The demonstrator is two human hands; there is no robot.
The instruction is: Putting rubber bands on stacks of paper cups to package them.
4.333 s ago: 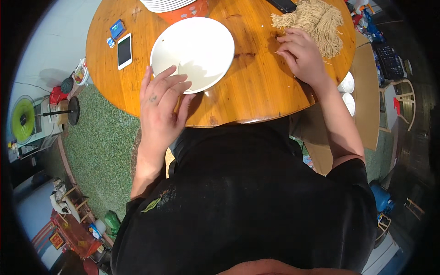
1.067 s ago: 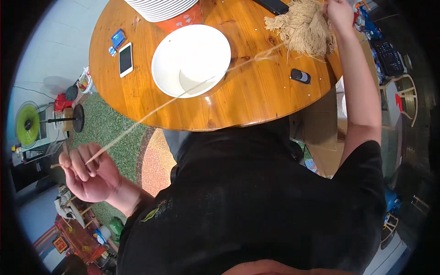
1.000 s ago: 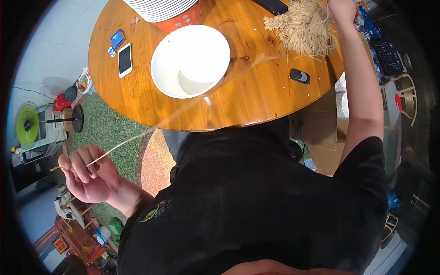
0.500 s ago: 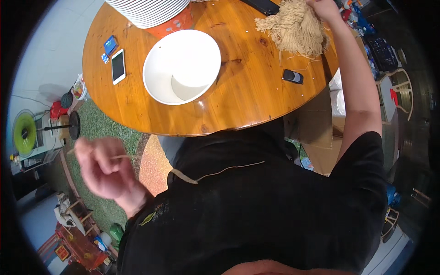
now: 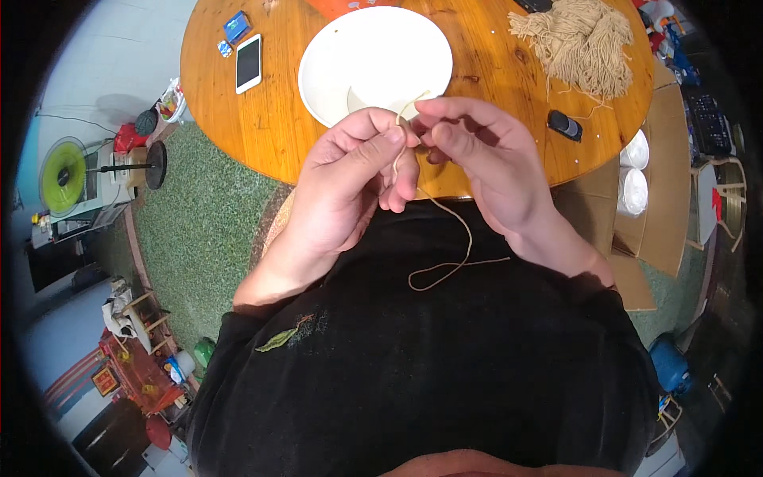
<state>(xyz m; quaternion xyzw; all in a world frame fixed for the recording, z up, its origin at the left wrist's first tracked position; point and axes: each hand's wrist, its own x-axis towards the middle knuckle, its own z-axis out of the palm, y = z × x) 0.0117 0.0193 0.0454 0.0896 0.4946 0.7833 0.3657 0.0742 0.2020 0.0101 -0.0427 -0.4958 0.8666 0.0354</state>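
My left hand (image 5: 350,175) is closed, its thumb and forefinger pinching a thin beige string (image 5: 451,208) in front of the table's near edge. A short end of that string sticks up above the pinch; the rest drops in a loose loop over my black shirt. Close beside it, fingertips almost meeting, is my right hand (image 5: 497,163). Its forefinger reaches toward the upper string end, apart from the thumb, and I see nothing gripped there. Behind both hands stands a round white tub (image 5: 373,56). On the table's far right lies a bundle of beige yarn (image 5: 588,48).
The round wooden table (image 5: 493,87) also bears a white phone (image 5: 248,63), a blue packet (image 5: 237,28) and a small black object (image 5: 564,125). An opened cardboard box (image 5: 664,183) holds white round items at right. A green fan (image 5: 63,176) stands left.
My right hand has left the yarn bundle and come to my left hand. The left hand moved right and up from the lower left. The view has shifted, and the string on my shirt now forms a loop.
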